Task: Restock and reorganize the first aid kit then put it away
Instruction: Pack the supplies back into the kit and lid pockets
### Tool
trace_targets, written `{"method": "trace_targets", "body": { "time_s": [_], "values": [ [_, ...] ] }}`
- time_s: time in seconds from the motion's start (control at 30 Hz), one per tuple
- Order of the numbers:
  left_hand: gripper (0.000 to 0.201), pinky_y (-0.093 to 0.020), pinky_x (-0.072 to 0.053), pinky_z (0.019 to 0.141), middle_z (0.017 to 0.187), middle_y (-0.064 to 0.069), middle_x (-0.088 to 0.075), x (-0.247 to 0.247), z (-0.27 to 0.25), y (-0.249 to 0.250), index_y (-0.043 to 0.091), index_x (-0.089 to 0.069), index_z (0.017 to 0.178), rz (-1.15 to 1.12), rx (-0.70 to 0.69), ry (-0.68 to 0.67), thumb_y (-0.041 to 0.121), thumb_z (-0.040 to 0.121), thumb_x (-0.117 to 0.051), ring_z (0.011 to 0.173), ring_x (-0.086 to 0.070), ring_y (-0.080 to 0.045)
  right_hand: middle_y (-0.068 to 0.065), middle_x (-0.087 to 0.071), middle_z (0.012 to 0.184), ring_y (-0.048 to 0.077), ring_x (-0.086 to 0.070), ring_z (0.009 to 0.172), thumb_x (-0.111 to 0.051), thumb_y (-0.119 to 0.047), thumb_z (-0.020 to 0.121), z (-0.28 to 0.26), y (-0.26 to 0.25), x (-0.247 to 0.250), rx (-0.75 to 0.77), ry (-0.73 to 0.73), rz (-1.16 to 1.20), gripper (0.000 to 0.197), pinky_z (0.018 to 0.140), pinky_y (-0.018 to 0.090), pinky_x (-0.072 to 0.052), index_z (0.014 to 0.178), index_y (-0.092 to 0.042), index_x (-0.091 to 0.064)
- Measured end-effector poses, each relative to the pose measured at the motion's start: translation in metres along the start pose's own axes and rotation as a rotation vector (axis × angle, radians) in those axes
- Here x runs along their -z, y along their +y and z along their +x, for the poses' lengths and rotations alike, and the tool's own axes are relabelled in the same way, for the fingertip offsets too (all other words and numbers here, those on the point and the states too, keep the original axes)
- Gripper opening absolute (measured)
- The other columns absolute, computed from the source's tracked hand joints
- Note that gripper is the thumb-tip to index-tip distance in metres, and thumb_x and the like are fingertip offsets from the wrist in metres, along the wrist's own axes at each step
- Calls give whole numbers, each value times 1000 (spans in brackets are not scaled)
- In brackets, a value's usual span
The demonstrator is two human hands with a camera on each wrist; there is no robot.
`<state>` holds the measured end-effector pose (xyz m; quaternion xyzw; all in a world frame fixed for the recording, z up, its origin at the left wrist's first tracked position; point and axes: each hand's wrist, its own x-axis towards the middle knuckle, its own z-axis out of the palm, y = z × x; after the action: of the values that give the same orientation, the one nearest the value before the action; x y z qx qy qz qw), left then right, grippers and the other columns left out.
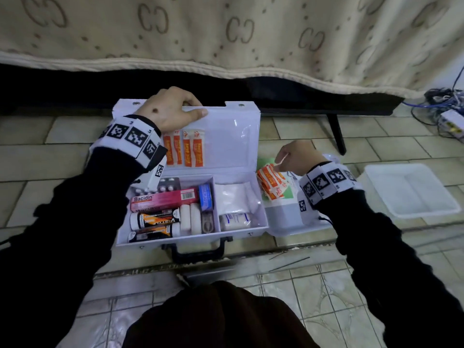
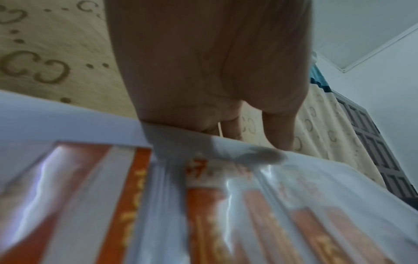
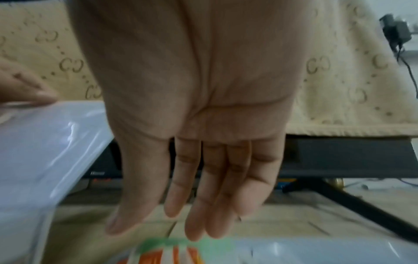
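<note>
The white first aid kit (image 1: 190, 241) lies open on the tiled floor, its lid (image 1: 231, 136) standing up. My left hand (image 1: 173, 109) grips the lid's top edge, thumb (image 2: 267, 155) pressing on the clear pocket that holds orange plasters (image 1: 184, 150). The base holds a pink Bacidin box (image 1: 163, 199), two tubes (image 1: 155, 219), bandage rolls (image 1: 190, 219) and gauze (image 1: 234, 197). To the kit's right, my right hand (image 1: 293, 156) hovers with straight fingers (image 3: 196, 223) over loose orange plasters (image 1: 271, 183), holding nothing.
The loose plasters lie on a white and green pack (image 1: 283, 212). An empty white tub (image 1: 411, 192) sits further right. A patterned bedcover (image 1: 226, 33) hangs behind the kit, with a black stand leg (image 1: 336, 131) and cables (image 1: 442, 104) at the back right.
</note>
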<state>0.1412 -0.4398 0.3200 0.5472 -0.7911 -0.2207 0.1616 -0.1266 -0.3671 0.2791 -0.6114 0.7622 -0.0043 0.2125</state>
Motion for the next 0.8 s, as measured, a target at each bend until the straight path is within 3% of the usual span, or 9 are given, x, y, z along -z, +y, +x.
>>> {"method": "trace_targets", "body": {
  "time_s": [0.17,0.3,0.4,0.47,0.57,0.7,0.8],
  "values": [
    [41,-37,-42,96,126,2,-60,-4,-4,2,25,-63,115,72,19,20,53,87,-51,119,-53,-21,8,-58,95,22,-51,83,-73,-24,77,3,3,-38,-51,-45,58,38,55,24,-35,107,-9,-55],
    [40,-39,-43,98,126,4,-60,-3,-8,2,28,-62,115,64,24,21,54,87,-50,118,-54,-20,10,-59,100,27,-56,93,-75,-13,73,5,6,-49,-74,31,125,50,65,26,-38,116,-11,-50],
    [38,-36,-43,97,126,5,-61,-3,-10,4,28,-63,116,60,31,25,52,88,-50,118,-54,-20,11,-62,97,22,-54,85,-76,-5,71,7,11,-47,-59,66,230,58,71,29,-46,123,-14,-50],
    [38,-35,-42,97,127,4,-60,-2,-11,5,28,-62,117,64,37,24,51,89,-50,119,-53,-20,9,-62,94,20,-55,79,-75,-3,71,6,14,-42,-44,76,261,53,71,31,-50,119,-13,-54],
    [37,-35,-41,98,129,4,-58,-2,-10,6,28,-61,119,54,47,15,48,90,-50,120,-52,-20,4,-58,84,16,-55,66,-75,-4,72,3,18,-34,-11,72,294,41,58,24,-48,109,-10,-60],
    [36,-35,-40,102,128,1,-58,2,-9,4,26,-58,123,-6,49,-16,41,90,-52,121,-51,-18,8,-64,89,26,-64,82,-78,-7,70,0,21,-19,61,129,400,25,66,30,-53,77,-18,-56],
    [37,-30,-43,94,117,-1,-60,6,-8,5,23,-55,123,-62,52,-30,36,89,-57,112,-55,-16,2,-65,81,9,-63,69,-79,-8,69,-9,5,3,147,249,591,29,59,13,-50,73,-20,-53]
  ]
}}
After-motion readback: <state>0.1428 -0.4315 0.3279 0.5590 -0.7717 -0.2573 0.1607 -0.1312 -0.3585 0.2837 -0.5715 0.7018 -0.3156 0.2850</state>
